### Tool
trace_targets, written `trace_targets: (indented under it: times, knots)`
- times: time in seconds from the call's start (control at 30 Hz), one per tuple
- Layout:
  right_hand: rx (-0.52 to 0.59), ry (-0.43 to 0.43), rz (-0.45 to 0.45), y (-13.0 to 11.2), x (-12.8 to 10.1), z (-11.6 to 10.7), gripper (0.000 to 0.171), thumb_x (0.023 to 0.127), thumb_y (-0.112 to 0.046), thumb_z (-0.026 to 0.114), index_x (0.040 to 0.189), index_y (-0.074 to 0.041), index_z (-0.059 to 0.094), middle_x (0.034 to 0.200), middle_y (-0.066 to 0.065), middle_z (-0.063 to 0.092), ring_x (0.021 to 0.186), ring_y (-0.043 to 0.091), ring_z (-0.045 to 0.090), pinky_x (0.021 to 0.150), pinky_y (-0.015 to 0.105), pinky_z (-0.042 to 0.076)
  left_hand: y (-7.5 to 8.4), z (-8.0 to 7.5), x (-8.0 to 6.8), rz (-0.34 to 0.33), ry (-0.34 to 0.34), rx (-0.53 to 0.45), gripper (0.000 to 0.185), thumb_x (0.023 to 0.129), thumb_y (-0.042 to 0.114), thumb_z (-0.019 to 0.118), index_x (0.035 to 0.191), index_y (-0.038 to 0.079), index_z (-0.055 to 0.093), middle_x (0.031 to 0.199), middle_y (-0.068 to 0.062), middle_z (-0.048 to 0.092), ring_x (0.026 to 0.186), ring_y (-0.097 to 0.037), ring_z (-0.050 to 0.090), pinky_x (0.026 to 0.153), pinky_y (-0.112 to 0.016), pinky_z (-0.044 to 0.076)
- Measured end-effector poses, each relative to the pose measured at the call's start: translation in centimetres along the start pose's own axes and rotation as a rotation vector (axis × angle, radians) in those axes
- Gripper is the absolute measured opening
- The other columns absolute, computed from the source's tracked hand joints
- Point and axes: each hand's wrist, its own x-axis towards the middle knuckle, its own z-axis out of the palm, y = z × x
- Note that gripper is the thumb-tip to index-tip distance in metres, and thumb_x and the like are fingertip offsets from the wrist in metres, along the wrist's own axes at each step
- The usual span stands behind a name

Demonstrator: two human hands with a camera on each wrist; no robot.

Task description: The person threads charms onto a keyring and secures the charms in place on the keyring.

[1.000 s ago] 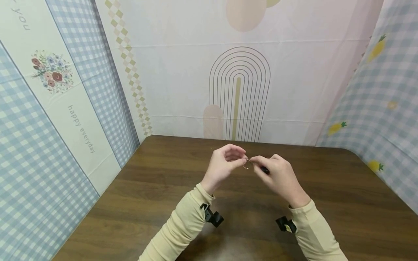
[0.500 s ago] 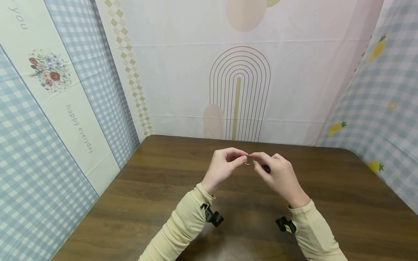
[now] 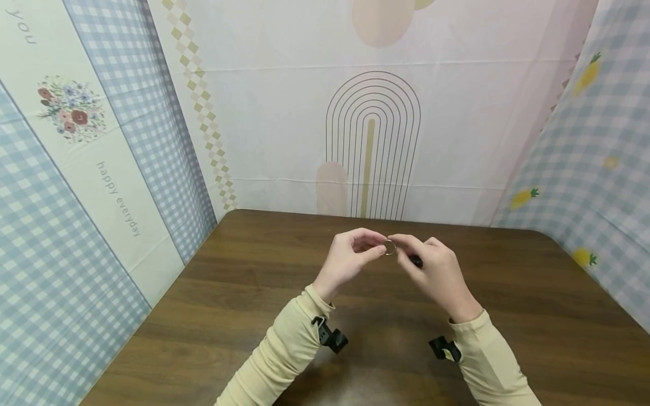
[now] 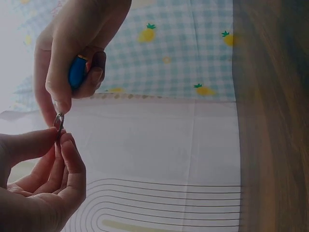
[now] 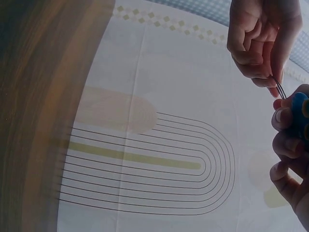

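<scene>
A small metal ring hangs in the air above the middle of the table, nearer its far edge. In the head view its open face is turned roughly toward the camera; in the left wrist view it shows edge-on, as a thin upright sliver. The left hand pinches the ring between thumb and forefinger, the other fingers curled. The right hand pinches the ring's opposite side at its fingertips and also clasps a blue object in its curled fingers. Both wrists are raised off the dark wooden table. Patterned cloth walls surround it.
</scene>
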Motion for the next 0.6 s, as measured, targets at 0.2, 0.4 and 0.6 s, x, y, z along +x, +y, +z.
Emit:
trace_targets:
  times: [0.2, 0.4, 0.6]
  knots:
    - [0.029, 0.019, -0.036, 1.1, 0.2, 0.1, 0.025, 0.074, 0.005, 0.068, 0.093, -0.011, 0.071, 0.066, -0.005, 0.067, 0.057, 0.010, 0.040, 0.051, 0.021, 0.035, -0.1, 0.4, 0.8, 0.025, 0.029, 0.026, 0.017, 0.088, 0.008, 0.069, 0.101, -0.003, 0.071, 0.095, -0.021, 0.073, 0.075, -0.006, 0.064, 0.066, -0.017, 0.049]
    - [0.052, 0.000, -0.057, 2.3, 0.3, 0.1, 0.021, 0.074, 0.006, 0.068, 0.088, -0.009, 0.071, 0.066, -0.005, 0.066, 0.058, 0.010, 0.043, 0.052, 0.021, 0.036, -0.2, 0.8, 1.5, 0.019, 0.027, 0.057, 0.015, 0.089, 0.009, 0.069, 0.099, -0.001, 0.073, 0.092, -0.022, 0.073, 0.076, -0.016, 0.067, 0.065, -0.016, 0.047]
    - [0.211, -0.193, 0.078, 3.8, 0.3, 0.1, 0.017, 0.082, 0.002, 0.070, 0.095, -0.010, 0.067, 0.070, -0.006, 0.065, 0.059, 0.001, 0.047, 0.054, 0.017, 0.040, -0.7, 1.1, 2.4, 0.023, 0.028, 0.135, 0.012, 0.089, 0.007, 0.068, 0.097, 0.000, 0.073, 0.093, -0.019, 0.074, 0.075, -0.010, 0.065, 0.065, -0.016, 0.048]
